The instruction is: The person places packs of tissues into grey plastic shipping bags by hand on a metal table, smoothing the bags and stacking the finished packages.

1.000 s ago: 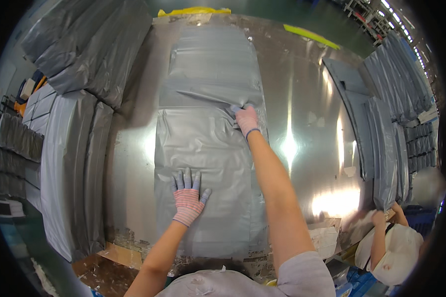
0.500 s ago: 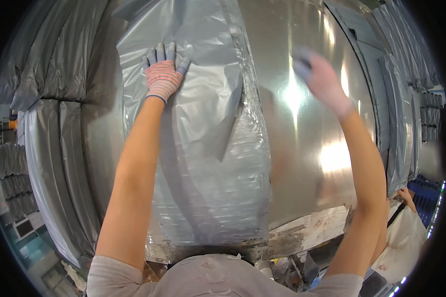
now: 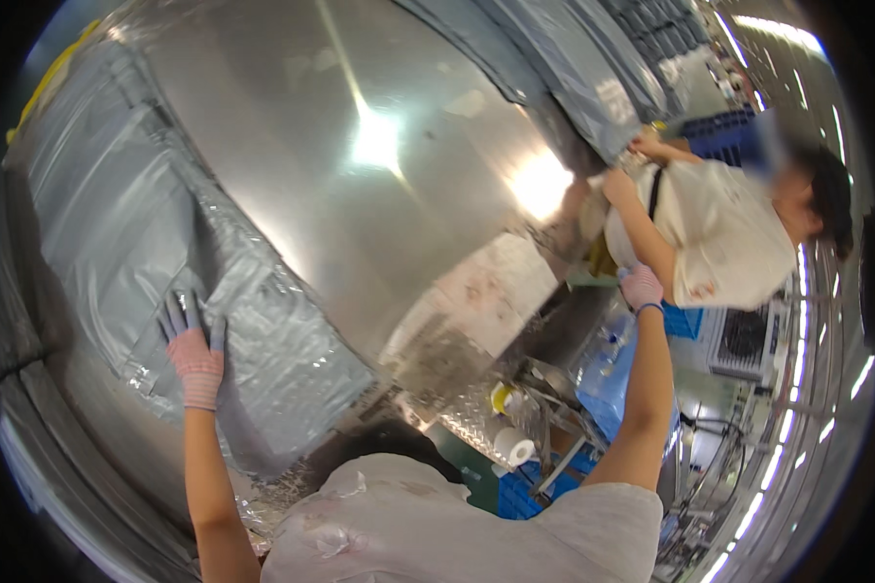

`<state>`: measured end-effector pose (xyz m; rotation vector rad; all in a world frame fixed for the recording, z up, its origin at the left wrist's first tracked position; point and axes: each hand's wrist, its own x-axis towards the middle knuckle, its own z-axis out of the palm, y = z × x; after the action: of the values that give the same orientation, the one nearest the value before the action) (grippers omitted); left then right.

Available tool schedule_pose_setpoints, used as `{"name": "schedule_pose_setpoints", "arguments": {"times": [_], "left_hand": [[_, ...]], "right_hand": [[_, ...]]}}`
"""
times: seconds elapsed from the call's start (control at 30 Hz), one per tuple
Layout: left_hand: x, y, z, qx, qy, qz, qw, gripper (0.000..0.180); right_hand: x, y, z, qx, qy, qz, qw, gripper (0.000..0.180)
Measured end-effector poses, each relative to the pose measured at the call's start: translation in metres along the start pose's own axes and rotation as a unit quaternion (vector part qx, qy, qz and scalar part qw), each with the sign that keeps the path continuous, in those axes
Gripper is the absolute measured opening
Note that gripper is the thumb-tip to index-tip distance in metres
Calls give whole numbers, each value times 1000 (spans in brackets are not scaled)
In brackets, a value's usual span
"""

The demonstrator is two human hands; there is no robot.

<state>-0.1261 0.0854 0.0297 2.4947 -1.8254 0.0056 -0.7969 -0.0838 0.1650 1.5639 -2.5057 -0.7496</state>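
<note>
A stack of grey plastic film sheets or bags [image 3: 107, 209] lies slanting on the left of a shiny metal tabletop [image 3: 262, 126]. My left hand [image 3: 195, 360], in a striped pink glove with grey fingertips, rests flat on the stack's near part, fingers spread. Out to the right, past the table's edge, is my right hand [image 3: 643, 289] in a matching glove. Its fingers are curled in beside a co-worker's waist. Whatever lies inside them, if anything, is hidden.
A co-worker in a pale top [image 3: 734, 233] stands at the right, both bare hands at other grey plastic stacks [image 3: 574, 78]. A stained pale sheet [image 3: 486, 301] covers the table's near corner. Below it are a white roll [image 3: 514, 447] and blue plastic [image 3: 608, 389]. More grey stacks [image 3: 58, 447] border the left.
The view has swung to the right, bringing the co-worker into fuller sight. My right hand has moved from above the metal tabletop to beyond its right edge. My left hand stays on the stack.
</note>
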Motion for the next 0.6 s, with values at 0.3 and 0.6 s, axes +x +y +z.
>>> {"name": "schedule_pose_setpoints", "arguments": {"times": [0.3,0.6], "left_hand": [[-79,37,-25,-24,16,-34,999,61],[-150,171,-54,-372,-104,74,920,46]], "right_hand": [[-38,78,37,107,-182,15,977,50],[-43,62,50,1,-48,-254,966,19]]}}
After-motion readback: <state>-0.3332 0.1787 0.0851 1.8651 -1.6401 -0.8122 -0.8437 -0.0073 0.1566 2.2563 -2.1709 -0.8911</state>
